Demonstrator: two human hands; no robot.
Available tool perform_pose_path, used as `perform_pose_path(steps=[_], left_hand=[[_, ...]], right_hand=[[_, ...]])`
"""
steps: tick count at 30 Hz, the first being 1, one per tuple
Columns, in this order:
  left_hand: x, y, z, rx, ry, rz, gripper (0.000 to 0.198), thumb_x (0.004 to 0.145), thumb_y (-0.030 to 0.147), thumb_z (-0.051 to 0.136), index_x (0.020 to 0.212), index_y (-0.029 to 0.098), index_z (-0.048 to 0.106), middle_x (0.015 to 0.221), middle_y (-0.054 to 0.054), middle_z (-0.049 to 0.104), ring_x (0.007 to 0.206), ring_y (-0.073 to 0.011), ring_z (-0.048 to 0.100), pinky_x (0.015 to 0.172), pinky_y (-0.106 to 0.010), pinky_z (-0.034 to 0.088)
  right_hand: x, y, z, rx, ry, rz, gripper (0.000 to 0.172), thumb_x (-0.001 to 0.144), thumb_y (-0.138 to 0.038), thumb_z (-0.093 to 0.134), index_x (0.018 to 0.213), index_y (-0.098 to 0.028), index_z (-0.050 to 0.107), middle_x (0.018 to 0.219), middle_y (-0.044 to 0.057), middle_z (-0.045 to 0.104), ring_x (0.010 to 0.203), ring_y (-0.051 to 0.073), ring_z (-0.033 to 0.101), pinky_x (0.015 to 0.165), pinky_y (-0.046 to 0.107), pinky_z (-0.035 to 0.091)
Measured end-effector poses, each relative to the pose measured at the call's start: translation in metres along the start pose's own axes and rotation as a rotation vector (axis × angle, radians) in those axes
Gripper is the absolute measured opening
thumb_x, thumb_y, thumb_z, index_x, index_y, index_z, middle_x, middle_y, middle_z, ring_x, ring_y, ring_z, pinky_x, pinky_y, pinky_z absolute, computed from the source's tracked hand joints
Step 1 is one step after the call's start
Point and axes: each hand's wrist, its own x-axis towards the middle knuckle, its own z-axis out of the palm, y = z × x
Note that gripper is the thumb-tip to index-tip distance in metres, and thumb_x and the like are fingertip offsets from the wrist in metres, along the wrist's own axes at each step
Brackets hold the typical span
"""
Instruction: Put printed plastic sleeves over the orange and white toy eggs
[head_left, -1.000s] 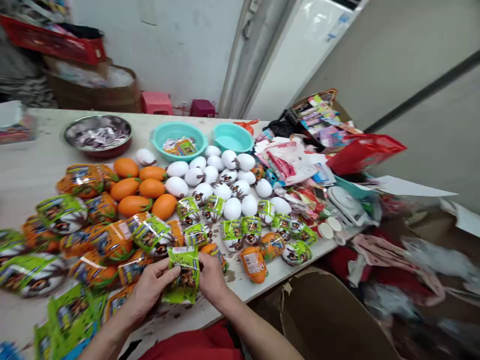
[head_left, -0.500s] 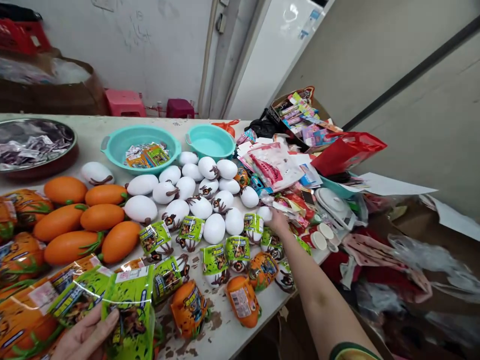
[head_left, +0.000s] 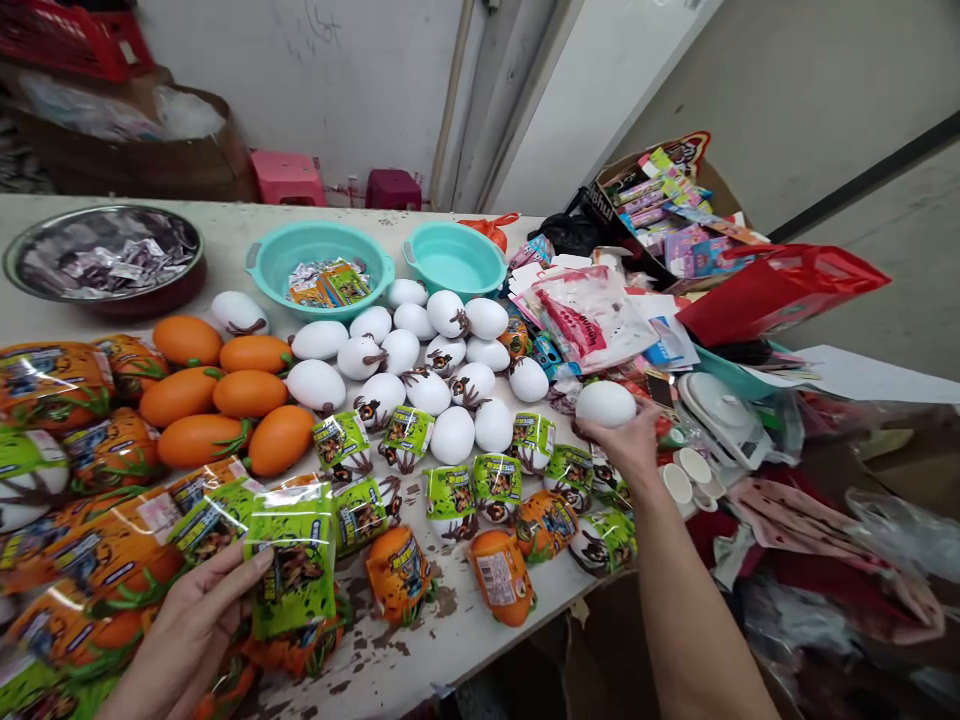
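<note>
At the lower left, my left hand (head_left: 202, 610) pinches a flat green printed packet (head_left: 294, 560) by its left edge. My right hand (head_left: 626, 440) grips a plain white toy egg (head_left: 606, 403) above the table's right side. Between them lie loose white eggs (head_left: 452, 435) with brown claw-like limbs on many, and several wrapped in green printed film (head_left: 497, 487). Orange carrot-like toys (head_left: 251, 394) with green limbs form a group at left. Orange wrapped ones (head_left: 501, 578) sit near the front edge. More orange packages (head_left: 112, 540) are heaped beside my left hand.
Two turquoise basins (head_left: 322, 262) stand at the back, the left one holding small packets. A metal bowl (head_left: 105, 262) of sachets is at far left. Clutter crowds the right: plastic bags (head_left: 585, 315), a white scale (head_left: 724, 415), paper cups (head_left: 677, 483) and a red bag (head_left: 780, 290).
My right hand has lifted the white egg from the table's right side, and it now shows clearly. My left hand still holds the green packet. The whole view has shifted.
</note>
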Motion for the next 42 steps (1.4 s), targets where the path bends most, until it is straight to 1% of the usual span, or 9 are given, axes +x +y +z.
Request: perform_pose_path(steps=[2,5,9,13,17,23,30,40,42], left_hand=[[-0.004,0.007,0.001,0.085,-0.083,0.035,0.039,0.055,0.035,0.085,0.087,0.017,0.072,0.098,-0.006,0.072,0.089,-0.0226,0.066,0.065,-0.024,0.054],[-0.013,0.02,0.01,0.185,-0.234,0.133,0.033,0.065,0.041,0.079,0.085,0.016,0.071,0.092,-0.005,0.072,0.085,-0.0208,0.064,0.067,-0.025,0.051],[-0.022,0.036,0.022,0.224,-0.489,0.207,0.03,0.072,0.043,0.073,0.081,0.015,0.07,0.083,-0.004,0.071,0.078,-0.0192,0.064,0.072,-0.028,0.05],[-0.024,0.045,0.018,0.176,-0.593,0.139,0.032,0.07,0.043,0.074,0.076,0.013,0.067,0.073,-0.004,0.069,0.066,-0.0171,0.063,0.064,-0.028,0.049],[-0.019,0.053,-0.003,0.187,-0.584,0.112,0.033,0.069,0.04,0.077,0.08,0.01,0.07,0.073,-0.007,0.071,0.063,-0.0162,0.064,0.061,-0.026,0.049],[-0.014,0.051,-0.033,0.04,-0.626,0.102,0.032,0.07,0.031,0.079,0.096,0.013,0.071,0.098,-0.009,0.073,0.085,-0.0172,0.067,0.082,-0.027,0.051],[-0.02,0.027,-0.041,0.189,-0.616,-0.067,0.036,0.066,0.039,0.08,0.086,0.01,0.072,0.082,-0.009,0.073,0.075,-0.0186,0.067,0.075,-0.029,0.051],[-0.036,0.048,-0.025,0.388,-0.748,0.092,0.034,0.073,0.044,0.073,0.081,0.012,0.069,0.078,-0.004,0.069,0.07,-0.0145,0.06,0.07,-0.027,0.047],[-0.036,0.046,-0.032,0.448,-0.663,0.233,0.035,0.076,0.046,0.069,0.087,0.013,0.068,0.084,-0.005,0.069,0.076,-0.0166,0.061,0.074,-0.029,0.047]], right_hand=[[-0.042,-0.028,-0.013,0.411,-0.154,0.127,0.088,0.048,-0.043,0.08,0.123,-0.017,0.043,0.119,0.014,0.055,0.101,0.029,0.057,0.083,0.04,0.05],[-0.126,-0.072,-0.007,0.93,-0.613,0.384,0.068,0.053,-0.044,0.074,0.114,-0.02,0.054,0.101,0.01,0.066,0.091,0.029,0.063,0.074,0.041,0.054],[-0.232,-0.117,0.024,1.122,-0.94,0.639,0.057,0.054,-0.041,0.074,0.107,-0.023,0.06,0.092,0.007,0.07,0.085,0.028,0.066,0.066,0.039,0.056],[-0.289,-0.145,0.039,1.162,-1.174,0.73,0.054,0.056,-0.041,0.076,0.105,-0.022,0.064,0.09,0.007,0.071,0.088,0.028,0.067,0.069,0.037,0.057],[-0.303,-0.156,0.036,1.132,-1.382,0.674,0.061,0.054,-0.028,0.081,0.113,-0.022,0.062,0.097,0.005,0.071,0.088,0.023,0.067,0.075,0.032,0.055],[-0.301,-0.157,0.032,0.996,-1.597,0.59,0.064,0.059,-0.029,0.08,0.118,-0.017,0.06,0.103,0.008,0.07,0.079,0.02,0.066,0.067,0.027,0.052],[-0.304,-0.158,0.044,0.96,-1.597,0.606,0.059,0.066,-0.037,0.077,0.119,-0.018,0.058,0.101,0.008,0.069,0.076,0.019,0.065,0.061,0.028,0.052],[-0.327,-0.175,0.048,1.062,-1.724,0.629,0.065,0.069,-0.033,0.076,0.128,-0.023,0.052,0.118,0.008,0.064,0.093,0.022,0.065,0.069,0.028,0.054],[-0.337,-0.174,0.049,1.141,-1.692,0.662,0.066,0.071,-0.034,0.074,0.132,-0.025,0.049,0.119,0.007,0.064,0.092,0.022,0.065,0.068,0.029,0.054]])
